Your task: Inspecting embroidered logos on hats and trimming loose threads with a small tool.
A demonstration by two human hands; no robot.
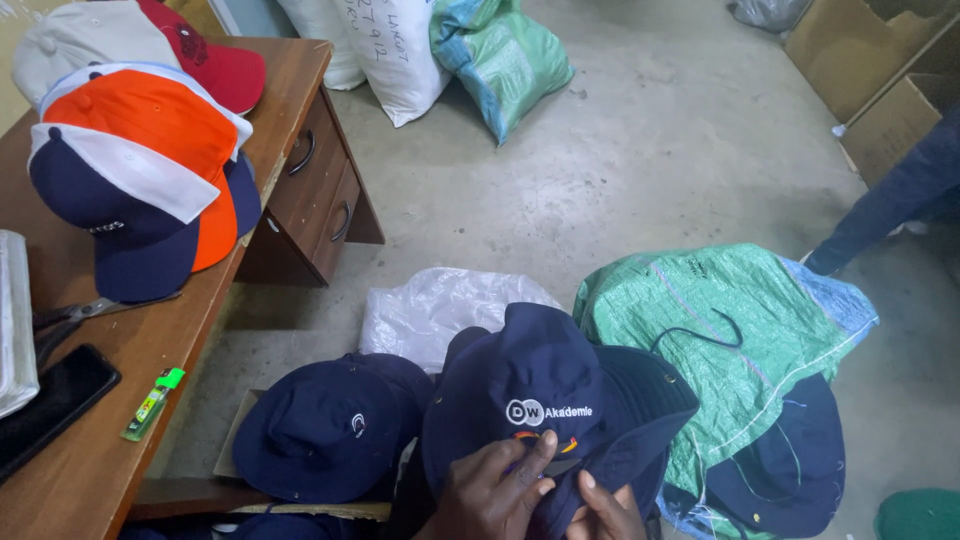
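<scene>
A concrete workroom floor (640, 170) was strewn with woven sacks beside a wooden desk (90, 470). A navy bucket hat (545, 390) was held low at the centre, its brim pinched by the left hand (495, 490) and right hand (605, 510), fingers closed on the fabric below an embroidered emblem. The hat appeared to be under inspection at the brim; careful turning of the cloth seemed called for next. A 2nd navy hat (325, 425) lay just beside it, a green sack (730, 340) behind. Stacked caps (140, 170), a lighter (153, 403) and a phone (50, 405) were left on the desk. Nothing was seen blocking the hands.
</scene>
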